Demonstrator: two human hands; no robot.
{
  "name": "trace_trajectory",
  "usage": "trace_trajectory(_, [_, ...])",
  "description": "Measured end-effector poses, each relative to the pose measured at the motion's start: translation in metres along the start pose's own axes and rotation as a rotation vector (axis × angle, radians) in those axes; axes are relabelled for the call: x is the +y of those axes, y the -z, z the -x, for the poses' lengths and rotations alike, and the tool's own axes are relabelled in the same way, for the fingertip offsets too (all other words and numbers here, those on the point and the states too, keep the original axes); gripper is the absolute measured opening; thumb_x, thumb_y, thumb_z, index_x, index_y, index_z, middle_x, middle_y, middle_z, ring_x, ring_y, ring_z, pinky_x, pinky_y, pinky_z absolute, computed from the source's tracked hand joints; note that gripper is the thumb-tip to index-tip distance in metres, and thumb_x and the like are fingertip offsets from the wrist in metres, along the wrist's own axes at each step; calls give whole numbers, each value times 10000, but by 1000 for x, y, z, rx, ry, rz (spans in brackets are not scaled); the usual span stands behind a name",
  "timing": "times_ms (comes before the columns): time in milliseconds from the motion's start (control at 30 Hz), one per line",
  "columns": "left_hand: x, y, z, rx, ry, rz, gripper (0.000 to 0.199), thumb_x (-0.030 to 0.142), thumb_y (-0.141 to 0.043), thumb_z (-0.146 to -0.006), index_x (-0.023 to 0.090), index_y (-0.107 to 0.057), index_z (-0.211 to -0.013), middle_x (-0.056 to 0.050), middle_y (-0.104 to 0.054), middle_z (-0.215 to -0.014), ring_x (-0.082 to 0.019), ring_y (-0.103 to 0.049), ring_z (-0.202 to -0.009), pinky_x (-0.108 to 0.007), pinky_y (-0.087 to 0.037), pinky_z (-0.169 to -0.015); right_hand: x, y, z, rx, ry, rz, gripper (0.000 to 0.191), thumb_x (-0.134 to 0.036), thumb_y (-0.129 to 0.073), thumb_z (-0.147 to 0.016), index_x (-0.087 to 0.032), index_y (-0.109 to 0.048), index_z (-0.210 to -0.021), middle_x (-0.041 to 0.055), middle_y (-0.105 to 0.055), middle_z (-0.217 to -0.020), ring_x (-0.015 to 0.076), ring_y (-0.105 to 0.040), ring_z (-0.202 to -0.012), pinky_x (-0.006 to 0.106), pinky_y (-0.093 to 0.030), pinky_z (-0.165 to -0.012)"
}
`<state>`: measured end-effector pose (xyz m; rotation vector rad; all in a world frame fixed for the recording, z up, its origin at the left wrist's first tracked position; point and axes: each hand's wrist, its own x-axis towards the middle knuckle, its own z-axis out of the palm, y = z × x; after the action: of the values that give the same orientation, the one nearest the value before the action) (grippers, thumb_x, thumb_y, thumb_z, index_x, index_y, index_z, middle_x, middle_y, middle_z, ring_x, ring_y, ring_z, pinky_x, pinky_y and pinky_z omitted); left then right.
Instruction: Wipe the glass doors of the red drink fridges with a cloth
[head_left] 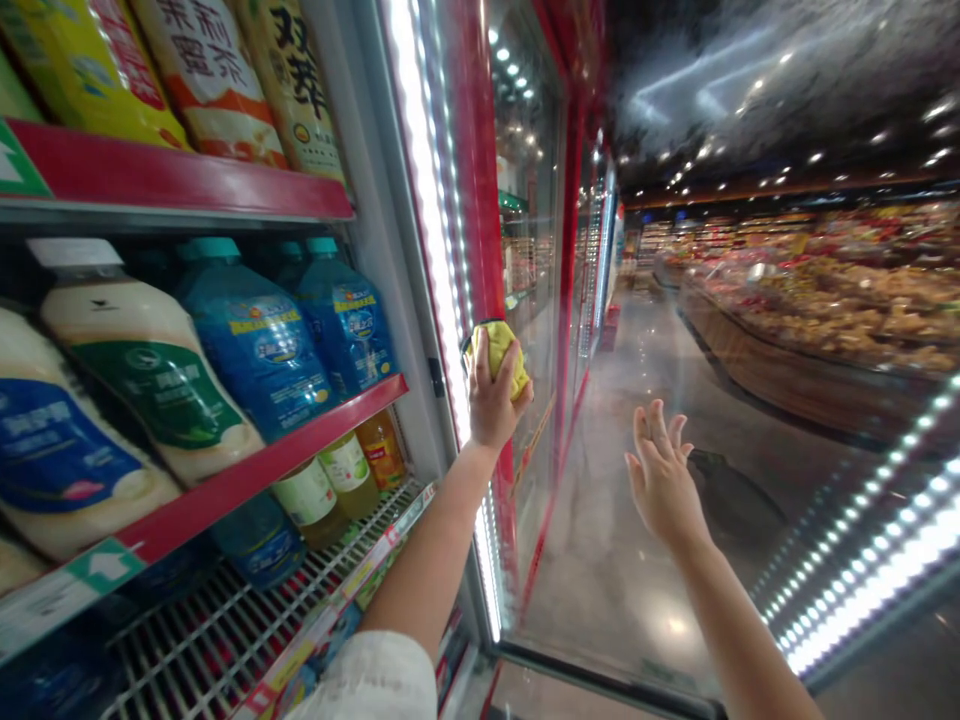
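My left hand (496, 390) reaches up and forward, its fingers curled over a crumpled yellow cloth (517, 365). The cloth is against the fridge door near the hinge side, just right of a bright LED strip (435, 220). My right hand (664, 480) is raised in front of the clear glass door (600, 560), fingers spread and holding nothing. Whether its fingertips touch the glass, I cannot tell. The door stands swung open from the drinks fridge, with its dark bottom frame (600, 685) below my hands.
On the left, fridge shelves hold blue-labelled bottles (255, 335), a white bottle with a green label (150, 370) and tea bottles (214, 80). A red shelf edge (300, 450) juts close to my left arm. Through the glass are an aisle floor (645, 340) and a produce display (840, 320).
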<state>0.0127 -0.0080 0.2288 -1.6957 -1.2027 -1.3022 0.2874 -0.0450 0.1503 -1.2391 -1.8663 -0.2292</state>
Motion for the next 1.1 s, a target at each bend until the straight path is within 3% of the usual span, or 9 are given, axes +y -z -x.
trace_trajectory(67, [10, -4, -21, 60, 49, 21, 716, 258, -670, -899, 290, -389, -1557, -105, -76, -1741, -341, -236, -1571, -534, -349, -1233, 3, 0, 0, 4, -10, -26, 766, -216, -379, -1050, -413, 102, -1613, 62, -77, -1723, 439, -22, -1541, 827, -354, -1045])
trace_trajectory(133, [17, -8, -7, 68, 63, 30, 731, 246, -671, -897, 287, -377, -1565, -116, -73, -1741, -352, -264, -1561, -541, -364, -1224, 6, 0, 0, 3, -12, -47, 742, -222, -357, -1057, -416, 91, -1615, 54, -90, -1724, 418, -29, -1546, 811, -349, -1065])
trace_trajectory(300, [18, -20, 127, -62, -24, 26, 871, 179, -707, -866, 347, -278, -1605, -138, -67, -1739, -406, -281, -1543, -597, -495, -1103, 16, 0, 1, -31, 7, -70, 735, -197, -339, -1054, -415, 80, -1617, 38, -119, -1724, 364, -29, -1561, 756, -338, -1119])
trace_trajectory(400, [15, -26, 166, -97, -90, 8, 946, 123, -728, -838, 358, -241, -1614, -163, -105, -1730, -414, -283, -1540, -644, -501, -1074, 19, -2, 1, -27, 10, -82, 753, -158, -334, -1038, -415, 74, -1616, 37, -123, -1724, 345, -16, -1565, 750, -316, -1137])
trace_trajectory(467, [19, -30, 145, -83, -105, 17, 944, 133, -728, -846, 362, -234, -1616, -156, -123, -1729, -396, -272, -1548, -645, -462, -1115, 19, -4, 0, -22, 15, -98, 758, -142, -329, -1030, -410, 64, -1620, 45, -130, -1723, 337, -5, -1565, 751, -311, -1138])
trace_trajectory(667, [75, -49, 14, 16, -43, 90, 885, 236, -691, -902, 290, -200, -1636, -146, -105, -1734, -366, -186, -1580, -617, -288, -1242, 24, 11, -4, 0, 87, -175, 728, -211, -444, -1019, -363, -110, -1647, 81, -245, -1702, 318, -92, -1573, 672, -345, -1171])
trace_trajectory(800, [102, -56, 34, -113, -170, 17, 827, 227, -715, -877, 298, -321, -1600, -141, -190, -1718, -370, -292, -1547, -597, -307, -1235, 41, 35, -1, 98, 120, -224, 635, -201, -463, -1010, -309, -310, -1617, 101, -371, -1655, 275, -304, -1539, 533, -408, -1192])
trace_trajectory(933, [93, -52, 71, -139, -288, -32, 747, 226, -741, -855, 327, -446, -1534, -117, -395, -1643, -338, -426, -1485, -563, -303, -1246, 72, 55, 8, 265, 43, -69, 582, -209, -462, -1012, -307, -394, -1582, 78, -342, -1671, 315, -268, -1552, 586, -390, -1197])
trace_trajectory(1100, [113, -57, 5, 12, 77, 69, 811, 296, -702, -889, 183, -322, -1597, -205, -187, -1705, -396, -127, -1584, -637, -228, -1250, 105, 57, 15, 246, -177, 68, 718, -211, -452, -997, -230, -170, -1657, 126, -68, -1729, 423, -119, -1559, 679, -383, -1164])
